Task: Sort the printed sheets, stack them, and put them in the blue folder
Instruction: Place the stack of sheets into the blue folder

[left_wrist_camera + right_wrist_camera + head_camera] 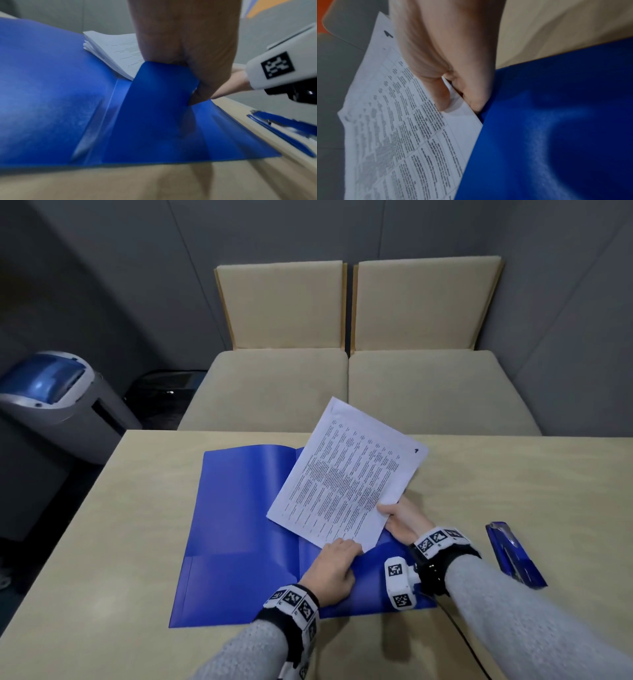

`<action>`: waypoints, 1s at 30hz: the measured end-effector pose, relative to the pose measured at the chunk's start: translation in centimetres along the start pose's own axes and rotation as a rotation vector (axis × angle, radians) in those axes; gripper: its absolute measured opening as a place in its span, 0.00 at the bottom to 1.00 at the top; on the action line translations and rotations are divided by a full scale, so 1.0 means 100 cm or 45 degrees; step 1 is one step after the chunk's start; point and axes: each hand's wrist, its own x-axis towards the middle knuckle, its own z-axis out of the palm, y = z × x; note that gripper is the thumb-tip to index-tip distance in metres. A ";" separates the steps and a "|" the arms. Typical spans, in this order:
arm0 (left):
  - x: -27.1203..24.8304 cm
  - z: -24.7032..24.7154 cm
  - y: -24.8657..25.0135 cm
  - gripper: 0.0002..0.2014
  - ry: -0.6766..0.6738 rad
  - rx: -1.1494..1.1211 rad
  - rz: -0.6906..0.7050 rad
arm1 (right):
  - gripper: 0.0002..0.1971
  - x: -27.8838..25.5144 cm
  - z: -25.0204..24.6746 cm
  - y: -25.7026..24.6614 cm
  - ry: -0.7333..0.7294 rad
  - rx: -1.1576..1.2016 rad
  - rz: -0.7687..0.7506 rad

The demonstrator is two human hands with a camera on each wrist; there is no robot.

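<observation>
Left hand [330, 571] pinches up the inner pocket flap of the open glossy blue folder [239, 529] on the beige table [102, 542]; right hand [404, 520] grips the stacked white printed sheets [346, 477], tilted above the folder's right half

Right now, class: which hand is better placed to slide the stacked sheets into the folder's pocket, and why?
The right hand. It already grips the printed sheets at their near corner, above the open blue folder. The left hand is busy pinching the pocket flap up, so it should keep holding that.
</observation>
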 end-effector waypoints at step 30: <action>0.018 -0.004 0.011 0.06 0.021 -0.316 -0.758 | 0.24 0.029 -0.030 -0.009 0.045 -1.504 0.100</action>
